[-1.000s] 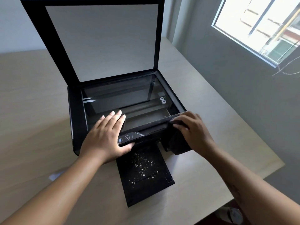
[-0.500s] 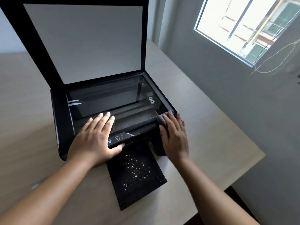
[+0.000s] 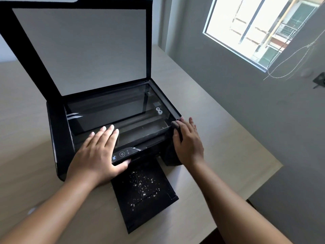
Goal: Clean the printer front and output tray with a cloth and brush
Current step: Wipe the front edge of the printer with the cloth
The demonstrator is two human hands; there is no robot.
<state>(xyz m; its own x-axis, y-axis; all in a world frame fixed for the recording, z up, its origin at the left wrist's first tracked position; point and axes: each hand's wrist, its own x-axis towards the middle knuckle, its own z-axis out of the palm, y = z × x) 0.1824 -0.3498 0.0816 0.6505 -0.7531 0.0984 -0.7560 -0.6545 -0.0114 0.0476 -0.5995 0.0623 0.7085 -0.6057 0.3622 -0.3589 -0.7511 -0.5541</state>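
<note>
Head view, downward, near printer (image 3: 59, 138)

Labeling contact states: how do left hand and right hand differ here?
Left hand lies flat and bare on the printer front, fingers spread onto the glass edge. Right hand presses a dark cloth against the front right corner. Left sits by the buttons; right is beside the tray slot. Both touch the printer.

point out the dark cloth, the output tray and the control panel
dark grey cloth (image 3: 176, 128), head view, bit showing by the fingers
black plastic output tray (image 3: 158, 208), head view, bare lower part
black glossy control panel (image 3: 123, 153), head view, round button
</note>
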